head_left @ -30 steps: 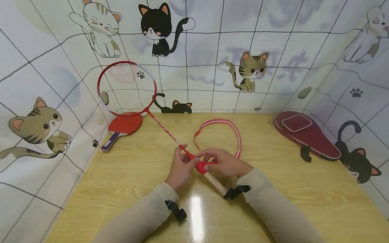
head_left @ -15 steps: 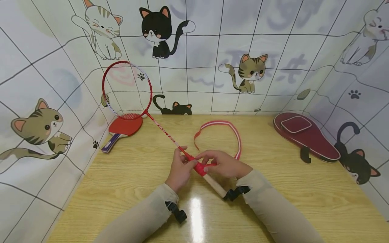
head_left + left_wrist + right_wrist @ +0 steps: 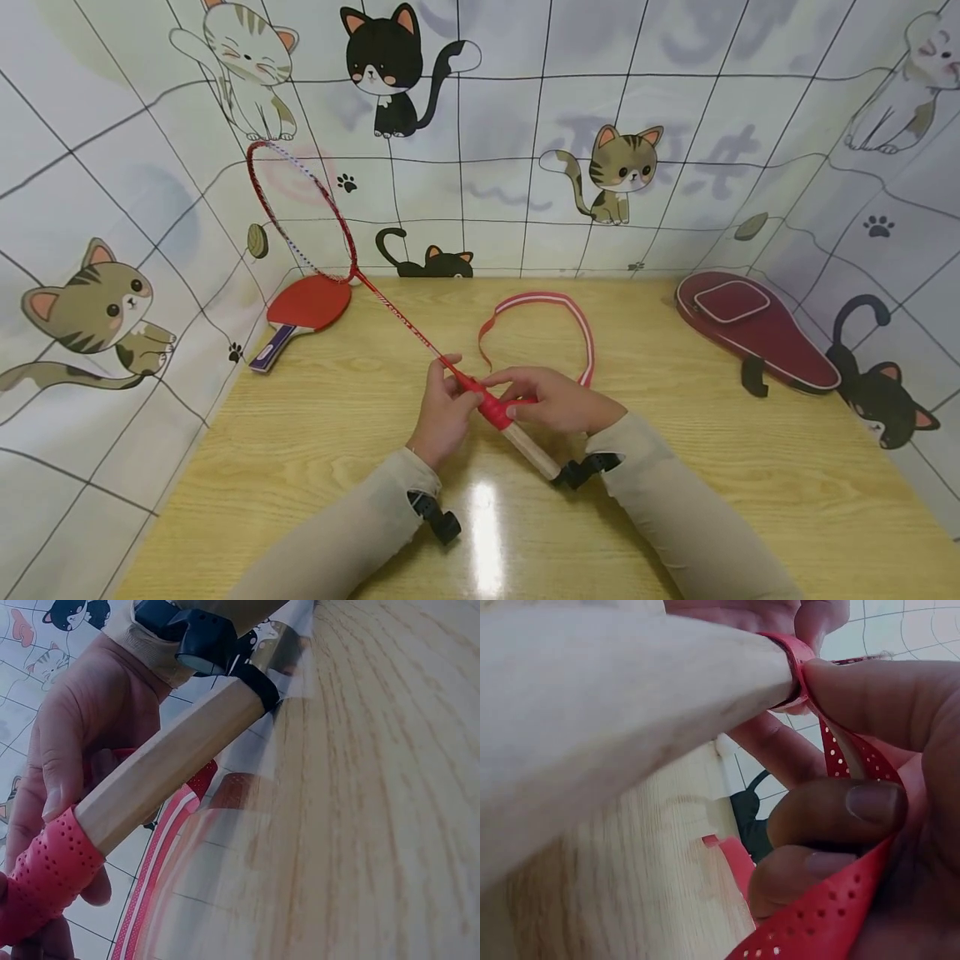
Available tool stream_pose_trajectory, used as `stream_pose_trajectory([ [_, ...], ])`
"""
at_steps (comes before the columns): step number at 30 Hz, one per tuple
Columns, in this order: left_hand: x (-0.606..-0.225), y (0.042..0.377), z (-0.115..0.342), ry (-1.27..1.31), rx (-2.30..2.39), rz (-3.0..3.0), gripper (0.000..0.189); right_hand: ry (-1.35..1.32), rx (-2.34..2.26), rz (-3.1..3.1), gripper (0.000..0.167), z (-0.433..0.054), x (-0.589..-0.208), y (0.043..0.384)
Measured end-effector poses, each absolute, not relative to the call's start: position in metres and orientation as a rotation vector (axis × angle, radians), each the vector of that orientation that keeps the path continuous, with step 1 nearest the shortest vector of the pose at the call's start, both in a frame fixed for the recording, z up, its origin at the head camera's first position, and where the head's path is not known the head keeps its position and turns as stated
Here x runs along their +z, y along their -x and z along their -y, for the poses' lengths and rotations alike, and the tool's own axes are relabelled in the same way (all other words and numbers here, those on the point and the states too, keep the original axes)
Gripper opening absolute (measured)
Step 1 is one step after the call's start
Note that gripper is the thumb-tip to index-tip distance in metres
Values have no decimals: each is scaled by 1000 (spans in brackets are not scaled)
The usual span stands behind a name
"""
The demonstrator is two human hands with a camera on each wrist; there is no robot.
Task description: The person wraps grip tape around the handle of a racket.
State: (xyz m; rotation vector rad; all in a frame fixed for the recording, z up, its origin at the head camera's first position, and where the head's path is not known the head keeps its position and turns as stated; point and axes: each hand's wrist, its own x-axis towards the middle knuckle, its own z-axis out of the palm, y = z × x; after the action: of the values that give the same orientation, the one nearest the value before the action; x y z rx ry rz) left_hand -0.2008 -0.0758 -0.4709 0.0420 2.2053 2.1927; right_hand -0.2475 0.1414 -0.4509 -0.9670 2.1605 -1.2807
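While the bare wooden handle (image 3: 531,451) of the badminton racket (image 3: 405,322) lies nearest, over the tabletop (image 3: 352,408), the left hand (image 3: 444,417) clamps its fingers on the red wrap (image 3: 492,411), the right hand (image 3: 558,402) on the perforated grip tape (image 3: 590,342), looping beyond. Farther, the racket head (image 3: 345,227) has turned more edge-on than a second ago; this rolling probably winds the tape.

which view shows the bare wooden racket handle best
Left wrist: the bare, faceted wooden racket handle shows from pink perforated wrap to black end band. The head view shows it small; right wrist, close but cropped.
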Motion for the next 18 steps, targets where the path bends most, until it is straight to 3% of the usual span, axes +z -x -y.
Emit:
stream_pose_trajectory([
  [18,-471,200,75,-69,2058,-2254,78,928,-1290,-2215,53,-139,-448,244],
])
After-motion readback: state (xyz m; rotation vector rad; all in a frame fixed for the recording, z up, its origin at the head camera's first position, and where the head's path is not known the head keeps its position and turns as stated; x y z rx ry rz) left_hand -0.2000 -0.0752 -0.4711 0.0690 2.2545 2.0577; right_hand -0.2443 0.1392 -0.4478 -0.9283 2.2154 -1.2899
